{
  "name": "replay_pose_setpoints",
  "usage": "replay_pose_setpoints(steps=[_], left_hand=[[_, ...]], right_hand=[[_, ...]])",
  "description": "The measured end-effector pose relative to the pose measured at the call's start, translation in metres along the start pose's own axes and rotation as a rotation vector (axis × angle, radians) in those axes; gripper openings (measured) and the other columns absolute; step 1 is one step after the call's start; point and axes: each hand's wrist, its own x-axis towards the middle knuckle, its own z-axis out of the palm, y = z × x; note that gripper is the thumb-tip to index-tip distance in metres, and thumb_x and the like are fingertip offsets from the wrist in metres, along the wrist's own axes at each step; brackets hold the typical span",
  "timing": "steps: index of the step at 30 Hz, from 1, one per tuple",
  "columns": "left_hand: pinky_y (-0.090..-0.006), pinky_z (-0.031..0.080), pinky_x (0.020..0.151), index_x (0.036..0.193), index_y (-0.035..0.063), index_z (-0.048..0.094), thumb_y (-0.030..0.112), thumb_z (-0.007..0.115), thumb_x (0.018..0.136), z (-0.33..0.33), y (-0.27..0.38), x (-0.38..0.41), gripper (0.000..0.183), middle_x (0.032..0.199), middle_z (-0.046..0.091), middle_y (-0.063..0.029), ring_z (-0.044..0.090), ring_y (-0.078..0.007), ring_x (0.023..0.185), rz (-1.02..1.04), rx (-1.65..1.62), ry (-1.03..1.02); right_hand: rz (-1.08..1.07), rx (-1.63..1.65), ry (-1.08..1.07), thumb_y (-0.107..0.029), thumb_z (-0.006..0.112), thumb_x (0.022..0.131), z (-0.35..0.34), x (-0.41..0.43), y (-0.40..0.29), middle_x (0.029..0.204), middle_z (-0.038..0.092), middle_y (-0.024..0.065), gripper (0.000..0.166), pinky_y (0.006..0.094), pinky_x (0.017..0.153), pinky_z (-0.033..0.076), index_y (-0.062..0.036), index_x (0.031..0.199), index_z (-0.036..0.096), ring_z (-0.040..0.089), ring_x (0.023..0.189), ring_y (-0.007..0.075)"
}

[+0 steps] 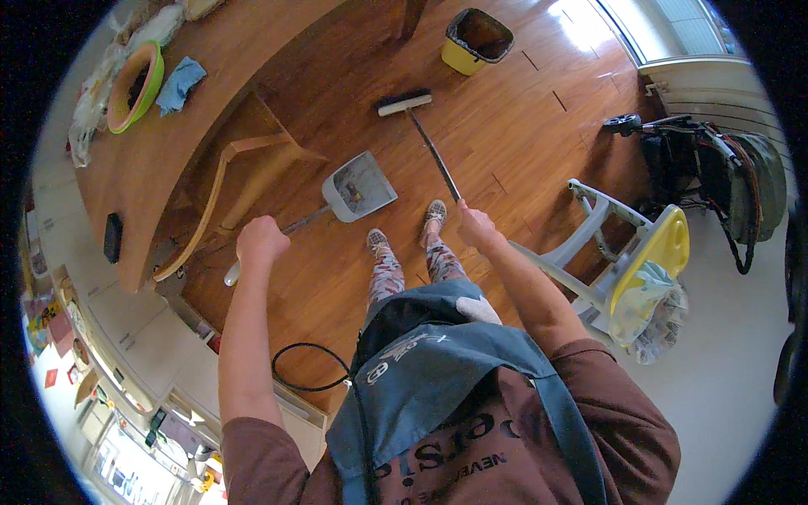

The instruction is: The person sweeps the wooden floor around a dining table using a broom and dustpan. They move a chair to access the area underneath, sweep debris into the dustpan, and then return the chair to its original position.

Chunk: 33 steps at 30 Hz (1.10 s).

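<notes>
My left hand (261,238) is closed around the handle of a long-handled grey dustpan (372,173). Some debris (355,197) lies in its pan, which is at floor level before my feet. My right hand (475,224) grips the metal pole of a broom (435,151). The broom's pale head (404,105) with dark bristles is on the wooden floor (505,126), farther out than the dustpan and apart from it.
On the left, a curved wooden table (208,76) bears a green-rimmed bowl (134,88) and a blue cloth (180,86). A wooden chair (214,196) stands by it. A yellow bin (470,47) is ahead. To the right are a high chair (644,265) and a folded stroller (701,164).
</notes>
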Motion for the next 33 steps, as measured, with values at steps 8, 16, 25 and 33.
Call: replay_pose_setpoints(steps=[8, 16, 25, 33], left_hand=[[-0.0364, 0.045, 0.071, 0.080, 0.0001, 0.060, 0.010, 0.049, 0.063, 0.000, -0.003, -0.003, 0.023, 0.087, 0.057, -0.0181, 0.055, -0.0306, 0.083, 0.004, -0.014, -0.023], [-0.0374, 0.046, 0.066, 0.076, -0.0006, 0.059, 0.007, 0.051, 0.061, 0.027, -0.015, 0.001, 0.019, 0.083, 0.057, -0.0201, 0.056, -0.0315, 0.079, 0.265, 0.013, -0.008], [-0.0352, 0.047, 0.057, 0.073, -0.0075, 0.055, 0.005, 0.048, 0.063, -0.015, 0.027, -0.007, 0.017, 0.075, 0.057, -0.0208, 0.059, -0.0273, 0.063, 0.138, -0.120, -0.231], [-0.0344, 0.045, 0.041, 0.070, -0.0099, 0.051, 0.002, 0.045, 0.063, -0.017, 0.039, 0.013, 0.015, 0.069, 0.055, -0.0203, 0.057, -0.0263, 0.052, 0.160, -0.183, -0.216]], right_hand=[[0.016, -0.244, -0.237, -0.006, 0.045, 0.065, 0.013, -0.066, 0.057, 0.088, 0.054, 0.0226, 0.063, 0.0422, 0.066, 0.042, -0.0024, 0.124, 0.022, 0.052, 0.083, 0.0341], [0.099, -0.096, -0.017, -0.008, 0.045, 0.067, 0.000, -0.116, 0.075, 0.088, 0.053, 0.0226, 0.056, 0.0442, 0.068, 0.040, -0.0137, 0.121, 0.031, 0.052, 0.081, 0.0366], [0.119, 0.487, 0.105, -0.009, 0.056, 0.062, 0.015, -0.006, 0.024, 0.082, 0.056, 0.0203, 0.042, 0.0398, 0.065, 0.044, -0.0007, 0.102, 0.046, 0.055, 0.077, 0.0336], [0.127, 0.859, -0.198, -0.004, 0.054, 0.064, 0.030, -0.083, -0.018, 0.061, 0.053, 0.0104, 0.050, 0.0308, 0.047, 0.043, -0.0034, 0.112, 0.044, 0.054, 0.053, 0.0196]])
